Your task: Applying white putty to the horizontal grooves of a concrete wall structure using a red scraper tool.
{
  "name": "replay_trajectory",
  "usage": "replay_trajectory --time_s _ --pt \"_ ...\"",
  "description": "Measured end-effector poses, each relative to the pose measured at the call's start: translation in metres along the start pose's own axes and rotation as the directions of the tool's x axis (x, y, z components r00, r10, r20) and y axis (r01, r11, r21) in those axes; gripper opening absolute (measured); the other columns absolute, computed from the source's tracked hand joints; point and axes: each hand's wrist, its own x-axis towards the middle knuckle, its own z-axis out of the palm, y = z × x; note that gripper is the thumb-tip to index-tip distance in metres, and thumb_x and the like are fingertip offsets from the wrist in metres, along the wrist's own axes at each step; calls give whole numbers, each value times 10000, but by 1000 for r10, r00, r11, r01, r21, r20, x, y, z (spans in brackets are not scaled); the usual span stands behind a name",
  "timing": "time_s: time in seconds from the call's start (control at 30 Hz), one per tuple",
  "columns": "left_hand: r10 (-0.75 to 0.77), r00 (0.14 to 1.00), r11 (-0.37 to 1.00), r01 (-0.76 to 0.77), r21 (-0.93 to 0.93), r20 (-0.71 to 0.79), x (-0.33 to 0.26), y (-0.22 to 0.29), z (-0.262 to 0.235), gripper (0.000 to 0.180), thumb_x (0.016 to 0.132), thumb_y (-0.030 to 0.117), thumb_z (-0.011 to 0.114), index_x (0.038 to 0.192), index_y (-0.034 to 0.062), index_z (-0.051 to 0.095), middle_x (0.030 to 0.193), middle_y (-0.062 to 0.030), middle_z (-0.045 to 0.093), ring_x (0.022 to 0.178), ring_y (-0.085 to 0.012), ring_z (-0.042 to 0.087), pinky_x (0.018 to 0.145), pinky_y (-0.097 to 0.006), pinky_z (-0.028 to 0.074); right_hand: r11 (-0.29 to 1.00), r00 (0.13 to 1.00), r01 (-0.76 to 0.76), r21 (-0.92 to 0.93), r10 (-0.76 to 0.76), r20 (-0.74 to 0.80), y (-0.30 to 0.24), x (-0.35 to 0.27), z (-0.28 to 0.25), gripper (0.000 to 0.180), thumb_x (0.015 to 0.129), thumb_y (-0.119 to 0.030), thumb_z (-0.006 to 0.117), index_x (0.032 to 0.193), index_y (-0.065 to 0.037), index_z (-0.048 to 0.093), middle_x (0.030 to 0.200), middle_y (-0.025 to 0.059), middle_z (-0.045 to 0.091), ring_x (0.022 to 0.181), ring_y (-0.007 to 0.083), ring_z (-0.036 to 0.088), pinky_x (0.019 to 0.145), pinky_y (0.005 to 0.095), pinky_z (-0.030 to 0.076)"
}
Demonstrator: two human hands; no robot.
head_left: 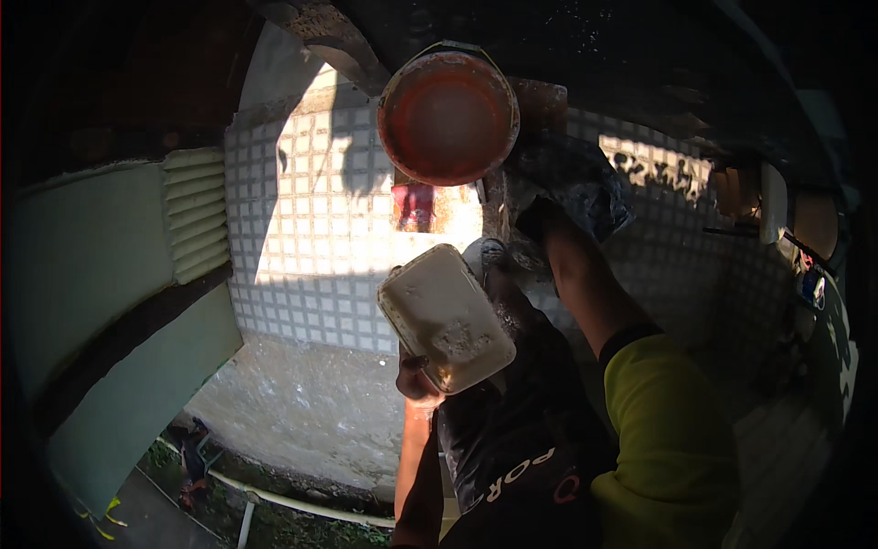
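1. While the left hand (420, 382) clutched the pale tub (425, 293) by its near end, that tub sat ahead and slightly right of the grip, long axis slanting far-left to near-right.
2. Right hand (538, 220) was farther off, by a crinkly dark plastic bag (599, 188); too shadowy to tell its grip.
3. Tub: rounded rectangle, lumpy whitish residue inside. Round reddish-orange bucket (402, 146) beyond.

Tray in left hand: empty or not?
Not fully empty: the tray in the left hand holds a lumpy patch toward its near end; substance unclear.
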Motion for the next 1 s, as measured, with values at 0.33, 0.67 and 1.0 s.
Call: replay_trajectory --time_s 0.33,0.67,1.0 --pt "27 998 969 -14 246 -49 39 -31 38 815 625 180 501 1387 8 268 1303 -136 427 1198 -280 413 1016 -372 323 996 998 -15 83 9 64 -1 -28 -5 310 836 -233 551 1060 -29 617 1084 148 620 978 242 588 867 382 457" --pt "12 998 961 -27 274 56 34 -25 57 813 649 227 507 1395 21 258 1302 -130 418 1198 -273 404 1012 -369 321 982 1000 -11 187 5 31 -17 -14 -10 320 848 -229 557 1092 -27 601 1102 131 614 1005 223 572 893 363 449" --pt "-83 955 988 43 145 285 14 -13 93 668 732 210 509 1351 35 326 1239 -136 479 1138 -301 483 956 -421 421 635 936 312 707 -77 -344 -69 -112 -36 331 875 -237 543 1111 -10 592 1121 125 607 1061 216 558 944 366 438"
